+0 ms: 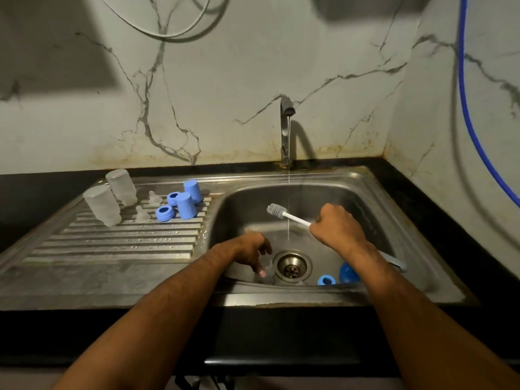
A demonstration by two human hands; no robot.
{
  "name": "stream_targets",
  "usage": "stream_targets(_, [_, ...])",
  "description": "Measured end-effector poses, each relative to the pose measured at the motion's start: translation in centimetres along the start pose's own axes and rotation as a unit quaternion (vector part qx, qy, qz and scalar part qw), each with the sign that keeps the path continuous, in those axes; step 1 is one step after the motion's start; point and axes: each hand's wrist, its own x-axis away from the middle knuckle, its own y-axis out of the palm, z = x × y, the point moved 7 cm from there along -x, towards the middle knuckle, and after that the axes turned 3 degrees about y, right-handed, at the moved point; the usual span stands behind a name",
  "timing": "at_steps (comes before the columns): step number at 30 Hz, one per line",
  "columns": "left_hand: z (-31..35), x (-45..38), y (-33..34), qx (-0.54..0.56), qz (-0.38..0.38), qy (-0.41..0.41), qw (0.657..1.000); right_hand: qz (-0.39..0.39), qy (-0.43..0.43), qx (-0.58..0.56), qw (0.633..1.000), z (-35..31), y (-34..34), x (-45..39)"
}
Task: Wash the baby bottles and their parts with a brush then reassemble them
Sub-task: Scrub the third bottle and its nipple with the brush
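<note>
Marble-patterned wall panels, stained along the bottom edge, are rising behind a black bench into which a steel sink (pixel 374 198) with a ribbed drainboard (pixel 112 243) is set. A thin stream of water is being run from the tap (pixel 286 128) into the basin.

On the drainboard, 2 frosted, translucent bottle bodies (pixel 111 197) are standing mouth down, close together. Just to their right, 2 clear nipples (pixel 148 206), 2 blue screw rings (pixel 168 206) and 2 blue caps (pixel 189 199) are grouped closely.

A bottle brush (pixel 284 213) with a white stem and a grey bristled head is being gripped by the right hand (pixel 336 226), its fingers clenched round the stem, the head being held beside the water stream.

The left hand (pixel 253 250) is being lowered into the basin, its fingers loosely curled over a clear part (pixel 267 270) beside the drain (pixel 292 266); whether that part is being grasped cannot be told.

Near the front wall of the basin, a blue ring (pixel 326 280) and a blue cap (pixel 347 273) are lying right of the drain.
</note>
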Motion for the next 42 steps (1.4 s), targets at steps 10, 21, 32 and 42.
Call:
stream_targets(10, [1.0,-0.8,0.5,-0.066,-0.016,0.049,0.997,-0.005,0.007,0.002,1.0,0.8,0.9,-1.1])
stream_targets(21, [1.4,-2.4,-5.0,0.003,0.151,0.007,0.988,0.024,0.046,0.021,0.998,2.5,-1.1,-2.4])
stream_targets(32, [-0.8,-5.0,-7.2,0.2,0.279,-0.112,0.932,0.02,0.042,0.026,0.999,2.2,-1.3,-5.5])
stream_targets(42, [-0.8,-6.4,-3.6,0.784,0.167,-0.179,0.57,0.018,0.042,0.001,0.999,2.9,-0.3,-7.5])
